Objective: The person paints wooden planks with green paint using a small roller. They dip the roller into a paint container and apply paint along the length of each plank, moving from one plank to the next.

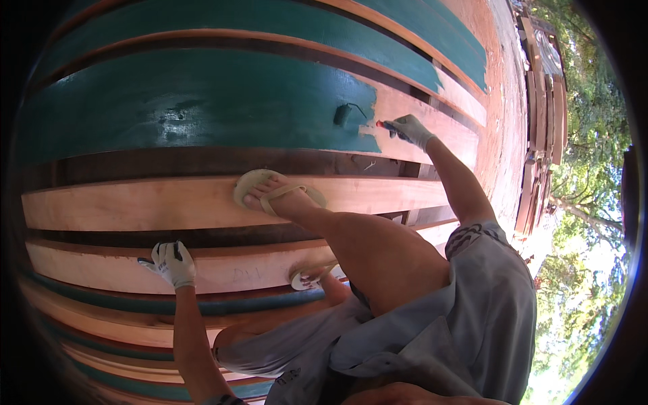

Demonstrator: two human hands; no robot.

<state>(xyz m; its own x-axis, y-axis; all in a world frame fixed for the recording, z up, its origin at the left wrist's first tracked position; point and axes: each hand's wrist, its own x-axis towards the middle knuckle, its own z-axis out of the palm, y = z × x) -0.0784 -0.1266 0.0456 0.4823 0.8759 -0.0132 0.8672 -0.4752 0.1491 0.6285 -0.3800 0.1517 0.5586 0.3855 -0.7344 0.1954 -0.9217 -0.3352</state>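
My right hand (pixel 410 129), in a white glove with dark-stained fingers, is closed round the handle of a small paint roller (pixel 344 115). The roller's sleeve is dark green and touches the wide board (pixel 223 101). Green paint covers most of that board, ending in a ragged line beside bare wood at its right end. On the near left, my left hand (pixel 175 263), also gloved and stained, rests at the edge of a bare plank (pixel 229 270). Its thumb stands out to the left, apart from the fingers, and it holds no tool.
My sandalled feet stand on bare planks (pixel 135 202), with dark gaps between the boards. More green-coated boards (pixel 270 23) lie beyond, and others lie nearer. Stacked timber (pixel 543 115) and trees (pixel 597 88) are at the right. A small metal object (pixel 369 165) shows in one gap.
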